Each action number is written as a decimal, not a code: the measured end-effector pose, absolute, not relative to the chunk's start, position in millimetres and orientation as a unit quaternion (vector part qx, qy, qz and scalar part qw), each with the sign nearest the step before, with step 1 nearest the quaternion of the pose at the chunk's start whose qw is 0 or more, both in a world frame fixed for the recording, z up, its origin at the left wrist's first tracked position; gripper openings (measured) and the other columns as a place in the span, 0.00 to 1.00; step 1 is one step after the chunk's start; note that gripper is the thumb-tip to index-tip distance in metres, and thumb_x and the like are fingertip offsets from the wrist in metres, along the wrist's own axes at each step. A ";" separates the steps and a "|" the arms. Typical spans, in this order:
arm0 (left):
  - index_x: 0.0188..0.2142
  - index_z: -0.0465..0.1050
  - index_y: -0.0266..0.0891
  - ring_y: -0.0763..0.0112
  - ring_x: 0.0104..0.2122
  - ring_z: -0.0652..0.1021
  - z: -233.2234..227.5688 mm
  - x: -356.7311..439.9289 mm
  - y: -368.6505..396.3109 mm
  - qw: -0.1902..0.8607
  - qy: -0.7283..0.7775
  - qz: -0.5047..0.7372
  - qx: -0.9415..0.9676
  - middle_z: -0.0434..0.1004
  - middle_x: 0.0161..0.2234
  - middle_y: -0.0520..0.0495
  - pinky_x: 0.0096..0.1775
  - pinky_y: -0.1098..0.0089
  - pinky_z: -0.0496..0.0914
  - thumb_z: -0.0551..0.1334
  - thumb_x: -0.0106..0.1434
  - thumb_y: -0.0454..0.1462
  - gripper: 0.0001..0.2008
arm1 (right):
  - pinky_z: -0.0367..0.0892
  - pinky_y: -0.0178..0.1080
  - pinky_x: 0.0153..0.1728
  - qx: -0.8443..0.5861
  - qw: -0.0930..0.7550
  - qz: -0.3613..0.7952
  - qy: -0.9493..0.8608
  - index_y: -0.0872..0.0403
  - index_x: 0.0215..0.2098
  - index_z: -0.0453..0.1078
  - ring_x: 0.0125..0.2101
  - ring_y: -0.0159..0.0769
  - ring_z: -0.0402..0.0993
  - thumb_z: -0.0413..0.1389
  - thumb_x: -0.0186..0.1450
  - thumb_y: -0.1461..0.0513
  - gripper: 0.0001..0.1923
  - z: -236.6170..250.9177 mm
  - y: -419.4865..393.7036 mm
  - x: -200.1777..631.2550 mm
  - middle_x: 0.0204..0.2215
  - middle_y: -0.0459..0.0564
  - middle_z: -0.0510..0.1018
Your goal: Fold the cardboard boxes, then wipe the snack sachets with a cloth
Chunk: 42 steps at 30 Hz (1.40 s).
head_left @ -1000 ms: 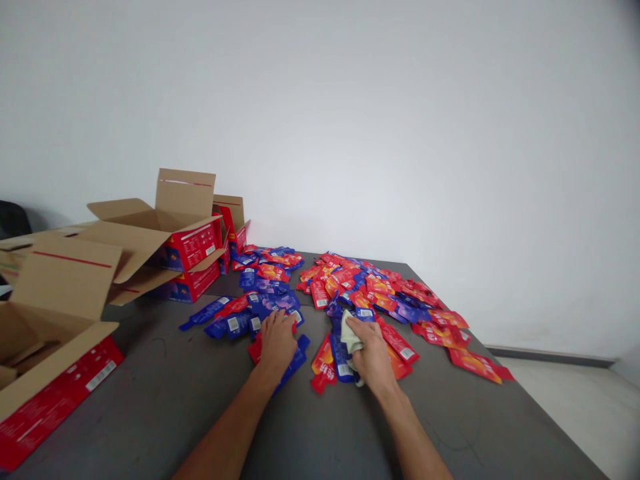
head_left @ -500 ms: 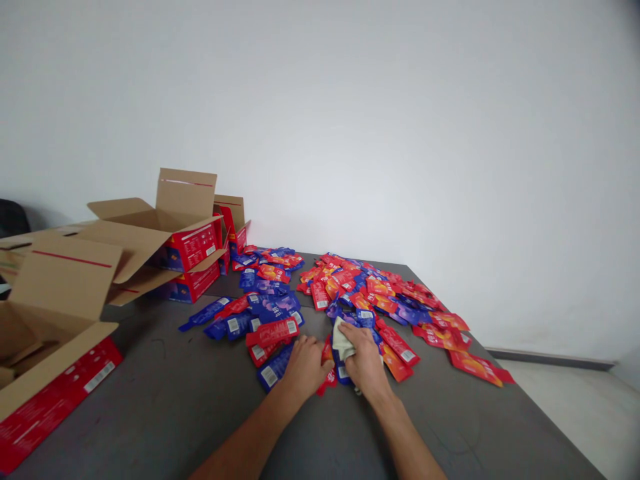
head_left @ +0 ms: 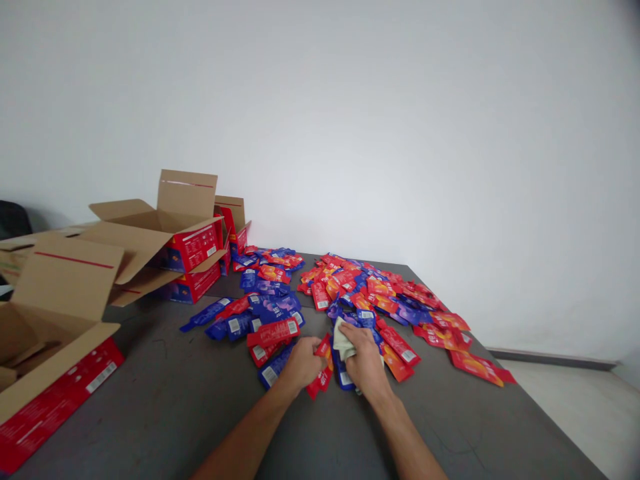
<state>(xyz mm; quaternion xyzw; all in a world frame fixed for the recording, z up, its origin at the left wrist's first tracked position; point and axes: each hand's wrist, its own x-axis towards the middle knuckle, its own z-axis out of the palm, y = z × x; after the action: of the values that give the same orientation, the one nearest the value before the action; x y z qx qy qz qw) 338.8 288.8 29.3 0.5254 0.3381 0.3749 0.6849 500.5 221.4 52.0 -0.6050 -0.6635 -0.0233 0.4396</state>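
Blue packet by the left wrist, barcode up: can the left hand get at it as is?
Probably yes. The blue packet lies on top beside the left hand, nothing covering it, but that hand already grips a red packet.

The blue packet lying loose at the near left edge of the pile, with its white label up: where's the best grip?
Take the blue packet by its near short end, coming from the bare table side. It lies flat, its far end tucked under red packets, so only the near end overhangs clear tabletop.
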 end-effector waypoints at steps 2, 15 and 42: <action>0.26 0.75 0.40 0.67 0.24 0.75 35.9 337.2 288.1 0.664 0.349 0.355 0.557 0.77 0.24 0.49 0.27 0.71 0.65 0.62 0.45 0.26 0.09 | 0.69 0.52 0.52 -0.609 0.440 -0.021 -0.660 0.53 0.51 0.75 0.49 0.46 0.71 0.47 0.45 0.77 0.38 53.6 221.0 499.9 0.51 0.53 0.77; 0.43 0.70 0.40 0.71 0.26 0.77 49.9 331.2 298.0 0.757 0.269 0.443 0.398 0.78 0.31 0.50 0.28 0.73 0.68 0.66 0.51 0.32 0.18 | 0.64 0.52 0.57 -0.566 0.483 -0.021 -0.668 0.49 0.59 0.68 0.56 0.44 0.65 0.45 0.48 0.78 0.42 68.6 213.1 493.1 0.57 0.50 0.72; 0.53 0.69 0.39 0.64 0.39 0.82 63.6 323.9 302.8 0.866 0.153 0.397 0.264 0.81 0.41 0.44 0.43 0.66 0.75 0.59 0.64 0.32 0.18 | 0.64 0.51 0.54 -0.504 0.407 0.004 -0.761 0.45 0.64 0.60 0.55 0.43 0.62 0.46 0.48 0.78 0.47 62.5 211.9 464.8 0.63 0.46 0.65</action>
<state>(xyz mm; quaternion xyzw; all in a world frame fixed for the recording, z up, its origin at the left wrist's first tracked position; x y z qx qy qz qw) 323.9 302.8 63.6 0.2642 0.1534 0.3967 0.8656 464.8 211.9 62.5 -0.5044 -0.7613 0.0042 0.4074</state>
